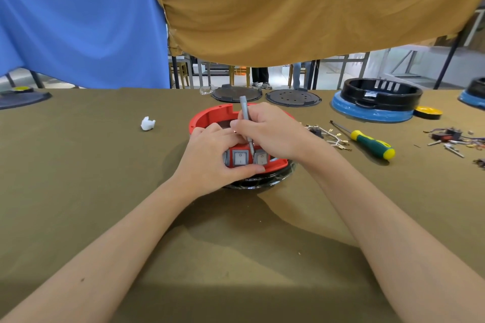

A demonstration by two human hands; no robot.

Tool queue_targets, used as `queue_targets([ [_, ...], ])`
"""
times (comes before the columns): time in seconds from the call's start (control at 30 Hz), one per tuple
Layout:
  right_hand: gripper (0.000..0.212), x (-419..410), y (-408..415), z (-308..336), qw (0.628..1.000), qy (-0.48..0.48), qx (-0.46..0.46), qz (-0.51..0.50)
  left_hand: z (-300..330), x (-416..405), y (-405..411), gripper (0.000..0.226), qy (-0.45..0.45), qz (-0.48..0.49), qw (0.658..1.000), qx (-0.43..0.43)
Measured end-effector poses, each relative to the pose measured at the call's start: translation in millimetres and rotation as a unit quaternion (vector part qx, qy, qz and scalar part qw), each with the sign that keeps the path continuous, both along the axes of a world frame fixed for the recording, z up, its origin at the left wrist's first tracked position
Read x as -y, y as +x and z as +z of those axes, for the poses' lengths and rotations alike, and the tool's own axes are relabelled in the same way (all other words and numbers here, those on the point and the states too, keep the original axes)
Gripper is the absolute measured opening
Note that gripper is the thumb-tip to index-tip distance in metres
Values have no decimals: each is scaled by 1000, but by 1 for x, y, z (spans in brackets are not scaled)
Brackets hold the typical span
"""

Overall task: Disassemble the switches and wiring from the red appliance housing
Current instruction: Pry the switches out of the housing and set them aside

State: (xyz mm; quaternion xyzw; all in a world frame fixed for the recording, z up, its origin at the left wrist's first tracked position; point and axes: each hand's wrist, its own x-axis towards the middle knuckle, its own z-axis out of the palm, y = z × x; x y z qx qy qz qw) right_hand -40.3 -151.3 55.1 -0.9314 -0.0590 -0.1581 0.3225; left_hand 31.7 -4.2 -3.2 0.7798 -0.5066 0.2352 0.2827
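Olive cloth covers the desk, where at centre the left hand (210, 155) clasps the red housing (210, 118) and the right hand (273, 131) pinches a grey tool (246, 123) between two switches (240, 158), apparently prying one free; next, lever it out.

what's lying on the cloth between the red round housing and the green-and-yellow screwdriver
Head view: a loose bundle of white wires with brass terminals lies between the red housing and the screwdriver.
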Motion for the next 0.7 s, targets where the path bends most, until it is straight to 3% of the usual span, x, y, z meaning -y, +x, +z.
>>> queue_targets([
  [0.13, 31, 15, -12, -6, 990, 99, 97, 3, 0, 0, 1, 52, -5, -2, 1000, 13],
  [0.23, 30, 34, -20, -2, 980, 156, 122, -27, 0, -3, 1, 43, -7, -13, 1000, 4],
  [0.43, 27, 35, -22, -6, 994, 99, 49, 27, 0, -3, 1, 38, -8, -19, 1000, -10],
  [0.7, 25, 43, -26, -3, 991, 115, 1, 67, 2, -4, 0, 43, 8, -19, 1000, -11],
])
